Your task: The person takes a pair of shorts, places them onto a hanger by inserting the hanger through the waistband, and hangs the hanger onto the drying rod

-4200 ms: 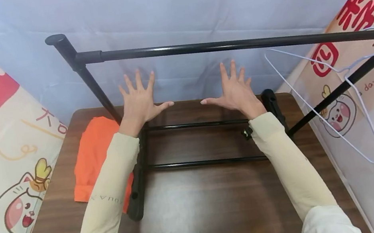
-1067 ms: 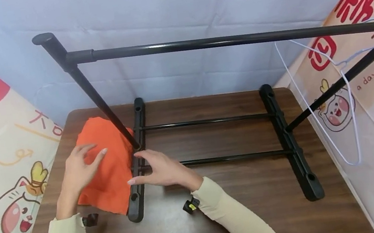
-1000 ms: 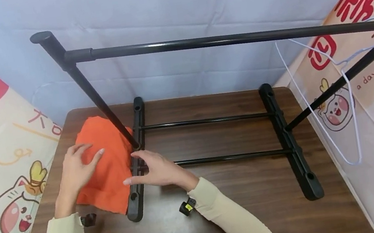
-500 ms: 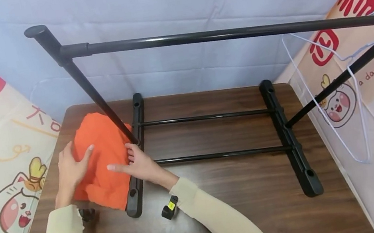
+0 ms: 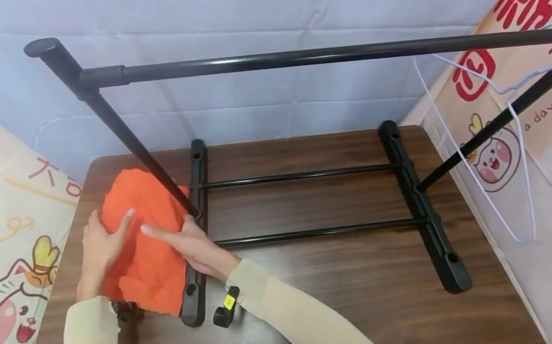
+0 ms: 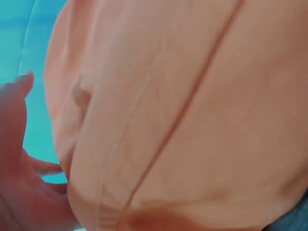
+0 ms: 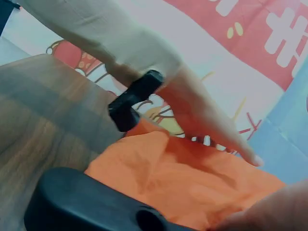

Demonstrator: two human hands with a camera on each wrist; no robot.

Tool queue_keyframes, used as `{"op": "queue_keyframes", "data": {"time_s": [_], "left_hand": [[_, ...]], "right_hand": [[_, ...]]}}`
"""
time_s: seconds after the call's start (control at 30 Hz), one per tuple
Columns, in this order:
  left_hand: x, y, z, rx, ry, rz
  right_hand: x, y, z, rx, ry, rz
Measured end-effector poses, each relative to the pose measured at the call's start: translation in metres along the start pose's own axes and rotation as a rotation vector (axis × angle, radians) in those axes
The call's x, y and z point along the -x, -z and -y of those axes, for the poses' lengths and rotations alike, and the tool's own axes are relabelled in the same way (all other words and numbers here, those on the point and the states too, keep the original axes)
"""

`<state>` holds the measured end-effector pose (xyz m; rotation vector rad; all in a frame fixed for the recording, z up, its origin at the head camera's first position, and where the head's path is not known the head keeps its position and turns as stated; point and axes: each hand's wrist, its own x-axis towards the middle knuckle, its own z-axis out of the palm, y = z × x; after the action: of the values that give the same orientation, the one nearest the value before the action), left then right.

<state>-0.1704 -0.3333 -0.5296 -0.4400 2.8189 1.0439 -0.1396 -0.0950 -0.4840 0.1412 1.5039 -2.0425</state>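
Observation:
A folded orange garment (image 5: 146, 256) lies at the left of the table, partly under the rack's left post. My left hand (image 5: 99, 246) is at its left edge, fingers against and partly under the cloth, thumb raised above it. In the left wrist view, a long seam runs across the garment (image 6: 216, 120), and fingertips of the left hand (image 6: 29, 183) disappear behind its edge. My right hand (image 5: 196, 246) is at the garment's right edge beside the rack foot. Its thumb extends over the cloth, while the other fingers are mostly hidden.
A black clothes rack (image 5: 259, 61) spans the wooden table (image 5: 330, 318), with its left foot (image 5: 195, 294) beside the garment and two low crossbars. A white hanger (image 5: 523, 159) hangs at the bar's right end. Printed cloth walls enclose both sides.
Both hands were spread at the table's far side, then came left to the garment. Over the last second the right hand moves further left, its fingers reaching the garment's edge; the cloth bunches slightly.

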Motion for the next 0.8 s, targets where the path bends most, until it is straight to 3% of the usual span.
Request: {"op": "queue_keyframes", "data": {"time_s": [0.1,0.27,0.43,0.7,0.8], "left_hand": [[-0.001,-0.001,0.000,-0.016,0.011,0.008],[0.002,-0.006,0.000,-0.049,0.027,0.009],[0.014,-0.013,-0.005,-0.053,0.061,0.049],[0.037,-0.013,-0.015,0.032,0.147,0.144],[0.043,-0.012,-0.017,0.147,0.188,0.185]], "right_hand": [[-0.002,-0.005,-0.006,0.019,-0.048,-0.076],[-0.009,-0.008,-0.016,-0.002,-0.088,-0.063],[-0.012,-0.010,-0.026,-0.035,-0.111,-0.047],[-0.018,-0.016,-0.041,-0.170,-0.069,0.097],[-0.021,-0.018,-0.042,-0.166,-0.046,0.100]]}}
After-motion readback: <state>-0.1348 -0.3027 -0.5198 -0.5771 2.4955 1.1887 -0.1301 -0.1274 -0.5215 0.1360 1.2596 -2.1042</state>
